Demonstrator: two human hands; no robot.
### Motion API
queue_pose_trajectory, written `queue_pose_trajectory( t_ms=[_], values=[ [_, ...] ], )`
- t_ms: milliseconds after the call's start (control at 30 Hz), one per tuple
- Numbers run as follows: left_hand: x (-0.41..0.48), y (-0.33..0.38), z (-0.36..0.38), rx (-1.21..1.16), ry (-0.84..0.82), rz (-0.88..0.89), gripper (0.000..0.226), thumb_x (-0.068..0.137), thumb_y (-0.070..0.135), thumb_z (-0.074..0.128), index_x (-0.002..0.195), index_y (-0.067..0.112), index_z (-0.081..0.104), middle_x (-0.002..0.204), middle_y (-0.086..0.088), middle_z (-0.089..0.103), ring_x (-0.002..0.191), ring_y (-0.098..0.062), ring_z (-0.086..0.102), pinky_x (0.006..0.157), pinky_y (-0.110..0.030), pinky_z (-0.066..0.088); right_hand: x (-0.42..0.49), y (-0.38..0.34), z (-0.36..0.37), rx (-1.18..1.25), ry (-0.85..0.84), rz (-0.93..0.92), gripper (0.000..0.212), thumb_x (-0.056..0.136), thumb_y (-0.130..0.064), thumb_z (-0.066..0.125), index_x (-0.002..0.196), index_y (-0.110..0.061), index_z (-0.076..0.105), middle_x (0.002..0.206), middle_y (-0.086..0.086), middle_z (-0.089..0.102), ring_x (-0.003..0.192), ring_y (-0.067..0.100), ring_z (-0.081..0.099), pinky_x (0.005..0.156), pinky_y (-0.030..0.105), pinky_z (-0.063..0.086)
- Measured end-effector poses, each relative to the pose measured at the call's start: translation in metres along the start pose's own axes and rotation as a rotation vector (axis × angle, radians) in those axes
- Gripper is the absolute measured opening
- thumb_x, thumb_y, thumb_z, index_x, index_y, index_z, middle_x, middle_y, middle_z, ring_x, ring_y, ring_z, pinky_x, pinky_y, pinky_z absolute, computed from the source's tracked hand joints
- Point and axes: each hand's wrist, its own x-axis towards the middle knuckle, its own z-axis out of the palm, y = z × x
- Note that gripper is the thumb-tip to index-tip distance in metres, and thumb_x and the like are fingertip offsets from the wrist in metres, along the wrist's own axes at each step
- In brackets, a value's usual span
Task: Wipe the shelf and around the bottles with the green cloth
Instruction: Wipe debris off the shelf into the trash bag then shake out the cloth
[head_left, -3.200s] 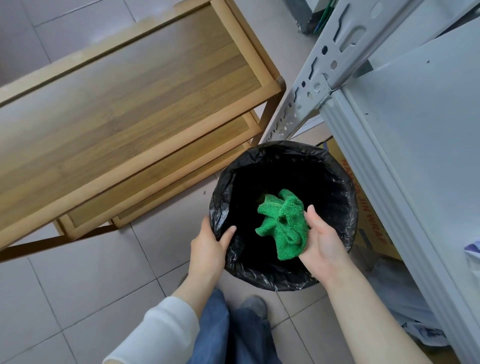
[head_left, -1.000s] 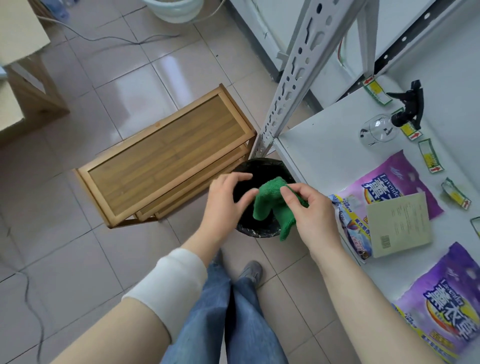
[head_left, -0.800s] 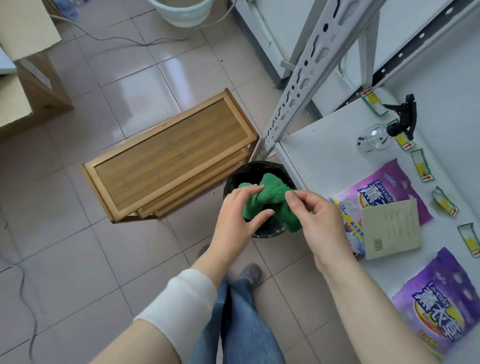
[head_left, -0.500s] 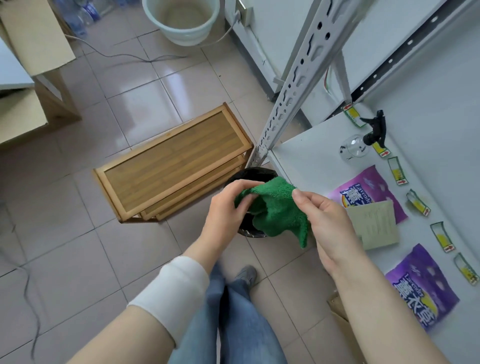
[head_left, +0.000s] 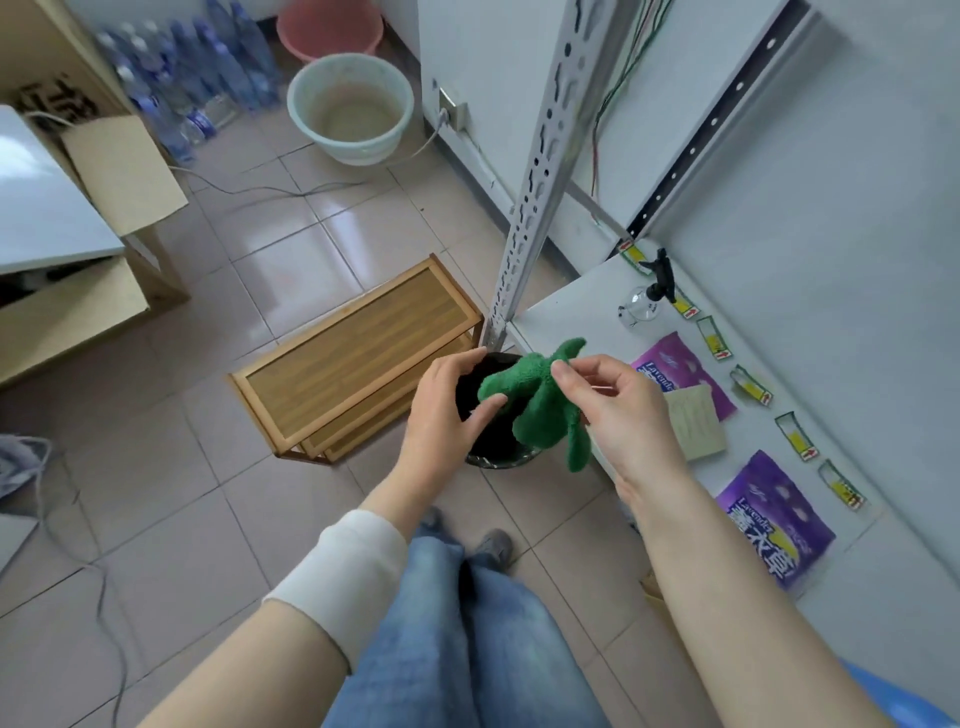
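White shelf (head_left: 566, 317) (purple pouches (head_left: 774, 519), spray bottle (head_left: 641, 306))

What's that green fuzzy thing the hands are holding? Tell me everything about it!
It is the green cloth, bright green and fuzzy like terry towel. It is crumpled, not spread flat, with one corner poking up and another dangling down. The right hand pinches its top edge between thumb and fingers, and the left hand grips its other side. It hangs in the air over the black-lined bin, just beside the white shelf, and touches nothing but the hands.

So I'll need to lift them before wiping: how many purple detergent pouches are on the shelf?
2. One purple pouch lies mid-shelf, partly under a paper card; the other purple pouch lies nearer the person. More may lie outside the frame.
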Motion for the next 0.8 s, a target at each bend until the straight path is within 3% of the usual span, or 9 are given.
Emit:
queue_pose_trajectory(
  t_ms=[100,200,267,367,467,567,700,800],
  values=[
    [-0.019,0.017,0.005,-0.073,0.03,-0.163,0.05,0.08,0.032,0.067,0.122,0.013,0.048,0.117,0.004,0.055,0.111,-0.01,0.051,0.096,-0.023,0.039,-0.017,-0.025,-0.012,-0.171,0.122,-0.11,0.006,0.078,-0.031,0.069,0.075,-0.028,0.064,0.099,0.001,0.051,0.095,0.017,0.053,0.083,0.029,0.046],
    [-0.028,0.039,-0.001,-0.264,-0.198,-0.469,0.056,0.084,0.051,0.054,0.124,0.012,0.049,0.122,-0.002,0.06,0.11,-0.013,0.056,0.09,-0.025,0.042,-0.036,-0.052,-0.022,-0.194,0.19,-0.2,0.011,0.076,-0.031,0.07,0.069,-0.032,0.062,0.101,-0.004,0.046,0.107,0.019,0.049,0.084,0.027,0.043],
    [-0.03,0.054,-0.01,-0.491,-0.324,-0.579,0.05,0.086,0.054,0.048,0.119,0.017,0.053,0.119,0.0,0.063,0.109,-0.015,0.058,0.095,-0.03,0.043,-0.046,-0.066,-0.026,-0.124,0.187,-0.192,0.015,0.074,-0.032,0.072,0.065,-0.035,0.061,0.104,-0.004,0.052,0.104,0.019,0.052,0.087,0.029,0.046],
    [-0.025,0.072,-0.026,-0.817,-0.261,-0.548,0.04,0.091,0.037,0.05,0.123,0.014,0.053,0.116,-0.005,0.066,0.11,-0.022,0.061,0.098,-0.037,0.047,-0.058,-0.079,-0.031,0.047,0.172,-0.126,0.01,0.073,-0.03,0.073,0.067,-0.029,0.065,0.108,-0.001,0.059,0.096,0.013,0.057,0.084,0.024,0.045],
    [-0.018,0.089,-0.044,-0.971,-0.267,-0.501,0.034,0.094,0.027,0.046,0.123,0.011,0.051,0.117,-0.011,0.063,0.102,-0.024,0.064,0.085,-0.037,0.054,-0.063,-0.086,-0.032,0.21,0.142,-0.034,0.009,0.073,-0.027,0.073,0.069,-0.022,0.067,0.099,-0.001,0.066,0.093,0.009,0.061,0.083,0.021,0.041],
    [-0.012,0.098,-0.056,-0.944,-0.312,-0.447,0.028,0.093,0.024,0.048,0.119,0.012,0.051,0.108,-0.01,0.065,0.085,-0.022,0.067,0.077,-0.037,0.057,-0.068,-0.094,-0.032,0.299,0.153,0.041,0.012,0.075,-0.025,0.072,0.066,-0.02,0.065,0.071,-0.011,0.069,0.085,0.007,0.06,0.087,0.023,0.042],
    [-0.006,0.103,-0.068,-0.831,-0.366,-0.451,0.041,0.086,0.022,0.06,0.123,0.01,0.047,0.117,-0.018,0.063,0.097,-0.032,0.067,0.086,-0.047,0.055,-0.07,-0.102,-0.033,0.309,0.196,0.041,0.017,0.079,-0.024,0.069,0.064,-0.021,0.061,0.046,-0.017,0.059,0.059,-0.001,0.049,0.069,0.012,0.041],
    [-0.001,0.108,-0.078,-0.621,-0.334,-0.411,0.038,0.084,0.015,0.063,0.117,0.004,0.049,0.107,-0.016,0.064,0.086,-0.025,0.065,0.087,-0.042,0.055,-0.07,-0.104,-0.038,0.33,0.216,0.034,0.015,0.079,-0.023,0.069,0.066,-0.021,0.062,0.035,-0.02,0.054,0.046,-0.007,0.051,0.07,0.012,0.039]
  ],
)
